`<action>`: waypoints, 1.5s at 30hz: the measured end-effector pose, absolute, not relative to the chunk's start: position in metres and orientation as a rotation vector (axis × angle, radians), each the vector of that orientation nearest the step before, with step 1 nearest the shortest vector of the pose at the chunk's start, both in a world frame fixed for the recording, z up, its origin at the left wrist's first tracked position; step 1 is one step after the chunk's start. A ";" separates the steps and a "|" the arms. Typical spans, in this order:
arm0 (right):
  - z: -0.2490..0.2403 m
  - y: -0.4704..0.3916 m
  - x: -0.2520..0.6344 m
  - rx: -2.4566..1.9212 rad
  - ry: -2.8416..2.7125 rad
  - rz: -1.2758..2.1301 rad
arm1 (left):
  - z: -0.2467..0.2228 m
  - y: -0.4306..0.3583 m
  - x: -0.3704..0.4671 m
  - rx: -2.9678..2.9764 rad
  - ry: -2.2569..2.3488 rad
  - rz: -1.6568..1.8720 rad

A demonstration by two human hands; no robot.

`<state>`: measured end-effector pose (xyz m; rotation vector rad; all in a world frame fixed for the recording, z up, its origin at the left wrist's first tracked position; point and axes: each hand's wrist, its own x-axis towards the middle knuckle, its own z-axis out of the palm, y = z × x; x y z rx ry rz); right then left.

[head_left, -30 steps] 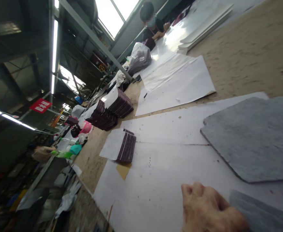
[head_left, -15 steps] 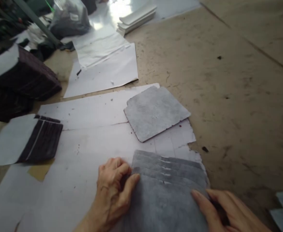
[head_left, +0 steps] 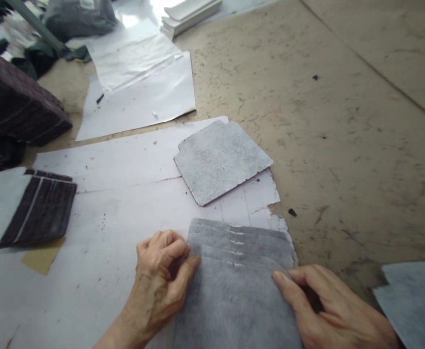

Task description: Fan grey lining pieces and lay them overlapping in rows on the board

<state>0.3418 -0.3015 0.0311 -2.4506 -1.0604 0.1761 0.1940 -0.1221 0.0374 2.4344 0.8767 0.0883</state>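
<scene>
A fanned stack of grey fabric pieces (head_left: 234,300) lies in front of me, its far edges stepped and each with a small notch. My left hand (head_left: 163,276) pinches the stack's left edge, thumb on top and the other fingers curled. On the opposite edge, my right hand (head_left: 317,300) grips the stack between thumb and fingers. Just beyond it rests a separate light grey fabric piece (head_left: 223,162) with cut-in corners and a dark underside. The near end of the stack runs out of view.
White paper sheets (head_left: 125,213) cover the brown table (head_left: 343,145). At left stand dark fabric stacks (head_left: 19,102) and a smaller fanned stack (head_left: 41,208) over a yellow scrap (head_left: 45,257). More grey fabric (head_left: 416,300) lies at the right; white slabs (head_left: 190,17) sit at the back.
The view has shifted, so everything on the table appears further left and slightly higher, and more of the right-hand grey fabric shows. Both hands keep hold of the stack.
</scene>
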 end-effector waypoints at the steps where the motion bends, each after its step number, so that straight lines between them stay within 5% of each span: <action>1: 0.031 -0.301 0.342 -2.451 -1.061 0.172 | 0.037 -0.123 0.194 2.456 0.872 0.104; 19: 0.032 -0.299 0.342 -2.516 -1.198 -0.156 | 0.041 -0.126 0.197 2.729 0.934 0.155; 27: 0.033 -0.294 0.360 -2.365 -1.306 0.082 | 0.044 -0.112 0.208 2.572 0.680 -0.022; 45: 0.027 -0.310 0.345 -2.469 -1.134 0.057 | 0.043 -0.118 0.198 2.458 0.987 -0.005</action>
